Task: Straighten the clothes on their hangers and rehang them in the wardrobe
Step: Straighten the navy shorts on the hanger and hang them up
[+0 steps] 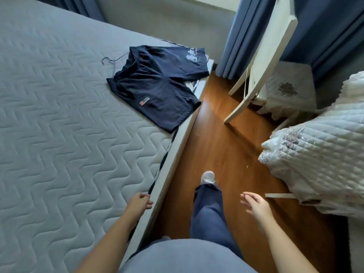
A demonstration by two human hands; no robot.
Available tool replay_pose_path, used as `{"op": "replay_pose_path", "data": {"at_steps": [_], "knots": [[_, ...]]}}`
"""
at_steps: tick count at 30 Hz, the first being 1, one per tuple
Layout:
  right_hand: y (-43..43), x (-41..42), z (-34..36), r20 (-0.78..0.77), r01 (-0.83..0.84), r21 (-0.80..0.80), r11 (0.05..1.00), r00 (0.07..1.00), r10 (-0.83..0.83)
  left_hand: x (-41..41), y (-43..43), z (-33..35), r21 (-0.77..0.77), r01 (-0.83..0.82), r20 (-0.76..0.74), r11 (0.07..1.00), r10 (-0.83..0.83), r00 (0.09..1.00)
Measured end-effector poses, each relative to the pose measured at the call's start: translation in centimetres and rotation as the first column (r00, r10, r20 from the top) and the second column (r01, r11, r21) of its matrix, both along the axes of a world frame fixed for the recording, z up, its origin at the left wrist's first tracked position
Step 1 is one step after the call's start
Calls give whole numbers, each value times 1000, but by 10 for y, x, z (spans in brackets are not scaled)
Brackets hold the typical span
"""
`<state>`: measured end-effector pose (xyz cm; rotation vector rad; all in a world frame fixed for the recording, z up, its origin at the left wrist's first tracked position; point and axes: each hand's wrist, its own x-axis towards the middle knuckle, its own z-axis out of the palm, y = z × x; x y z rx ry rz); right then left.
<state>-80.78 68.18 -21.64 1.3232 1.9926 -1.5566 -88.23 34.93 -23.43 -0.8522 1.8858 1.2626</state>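
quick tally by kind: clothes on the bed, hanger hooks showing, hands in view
navy garments: 2 (white-print garment, red-label garment)
hanger hook: 1
hands: 2 (left hand, right hand)
total: 5

Two navy T-shirts (155,97) overlap at the bed's (59,115) edge, with a wire hanger (108,61) hook poking out. The left grip (140,201) is loosely curled by the bed and holds nothing. The right grip (256,205) is spread over the wooden floor (216,144).

Grey-blue top (187,257), navy trousers (208,213), pale slipper (207,176)
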Motion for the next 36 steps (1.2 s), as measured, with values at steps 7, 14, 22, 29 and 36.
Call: {"op": "replay_pose_path", "data": {"at_steps": [7,14,22,29,36], "knots": [[115,-164,-9,103,13,-38,999,995,-9,-120,68,2,-1,-419,52,908,419,907],[168,-345,6,88,-303,39,952,950,298,-210,126,-1,-142,-254,-94,957,242,966],[128,-520,-18,176,-769,-8,640,629,757,-310,125,-35,-175,-529,-5,830,536,844],[91,-685,-26,484,-998,6,58,54,873,-442,129,-44,-127,-651,61,748,661,748],[33,-813,-44,356,-973,63,223,231,905,-547,123,-54,-201,-539,65,818,560,826]]}}
